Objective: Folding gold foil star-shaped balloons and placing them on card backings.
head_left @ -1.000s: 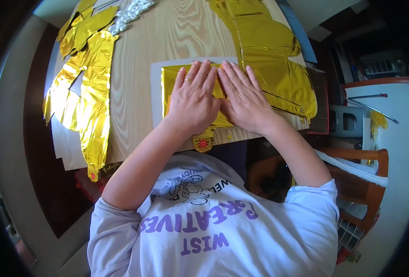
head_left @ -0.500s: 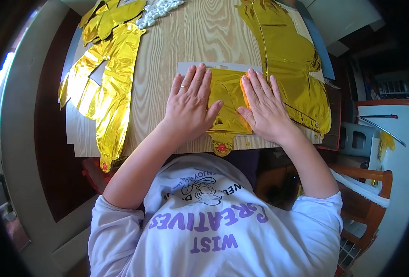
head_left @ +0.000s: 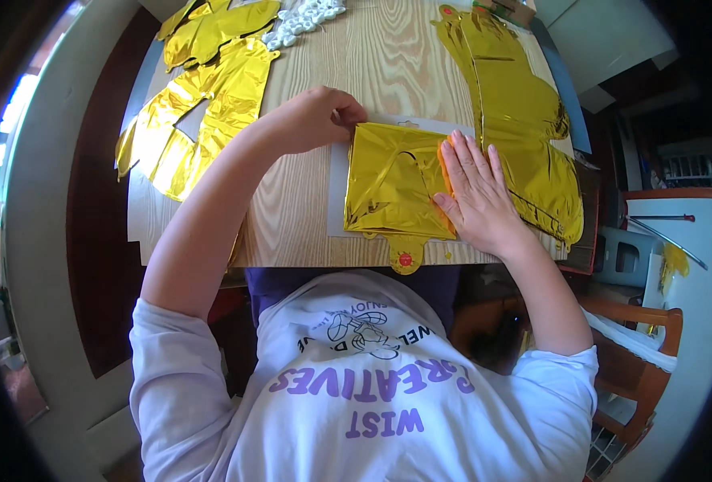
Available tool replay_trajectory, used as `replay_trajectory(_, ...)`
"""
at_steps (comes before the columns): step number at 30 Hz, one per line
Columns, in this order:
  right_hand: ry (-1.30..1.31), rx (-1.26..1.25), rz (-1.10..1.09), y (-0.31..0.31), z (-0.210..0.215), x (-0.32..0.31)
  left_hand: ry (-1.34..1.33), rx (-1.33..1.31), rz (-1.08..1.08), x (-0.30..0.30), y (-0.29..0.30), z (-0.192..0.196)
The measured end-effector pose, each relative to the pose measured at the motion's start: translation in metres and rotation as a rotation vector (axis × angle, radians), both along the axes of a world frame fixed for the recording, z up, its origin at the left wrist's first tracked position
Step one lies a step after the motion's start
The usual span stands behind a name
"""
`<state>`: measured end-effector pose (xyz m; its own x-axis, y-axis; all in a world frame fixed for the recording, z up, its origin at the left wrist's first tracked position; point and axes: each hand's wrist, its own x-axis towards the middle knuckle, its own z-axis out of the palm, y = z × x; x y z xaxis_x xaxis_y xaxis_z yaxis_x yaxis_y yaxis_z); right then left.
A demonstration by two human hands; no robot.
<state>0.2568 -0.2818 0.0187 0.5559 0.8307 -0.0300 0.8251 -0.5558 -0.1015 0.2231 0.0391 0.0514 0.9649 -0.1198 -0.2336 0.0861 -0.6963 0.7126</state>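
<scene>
A folded gold foil balloon (head_left: 384, 181) lies on a pale card (head_left: 336, 193) near the table's front edge, its tab with a red dot hanging just over the edge. My left hand (head_left: 316, 119) is bent at the balloon's far left corner, fingers curled and closed on that corner; the fingertips are partly hidden. Flat on the balloon's right side rests my right hand (head_left: 480, 193), fingers stretched out and holding nothing. An orange piece (head_left: 446, 170) shows along its thumb side, mostly covered by the palm.
Flat gold foil balloons lie at the left (head_left: 231, 88) and along the right (head_left: 516, 96) of the wooden table (head_left: 372, 48). A bunch of white loops (head_left: 303, 22) sits at the far left. A wooden chair (head_left: 641, 377) stands at the right.
My left hand has lifted off the foil and moved up to its far left corner, its fingers curling. My right hand stays flat on the balloon. The whole view has shifted slightly.
</scene>
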Motion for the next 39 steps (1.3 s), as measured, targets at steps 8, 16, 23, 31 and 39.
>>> replay_trajectory(8, -0.002, 0.003, 0.006, 0.0, 0.0, 0.0, 0.105, 0.045, -0.025, 0.018, 0.002, -0.001)
replay_trajectory(16, 0.006, -0.002, 0.005, 0.001, 0.0, 0.0, 0.239, 0.052, 0.031, 0.022, 0.007, 0.006)
replay_trajectory(23, 0.012, 0.006, -0.001, 0.002, -0.001, 0.0, 0.272, 0.033, 0.069, 0.015, 0.003, 0.014)
replay_trajectory(31, 0.01, 0.007, -0.009, 0.001, -0.001, 0.0, 0.439, -0.256, 0.248, 0.013, 0.001, 0.01)
replay_trajectory(39, -0.001, 0.018, -0.001, 0.001, -0.003, 0.001, 0.516, -0.286, 0.332, 0.012, -0.007, 0.003)
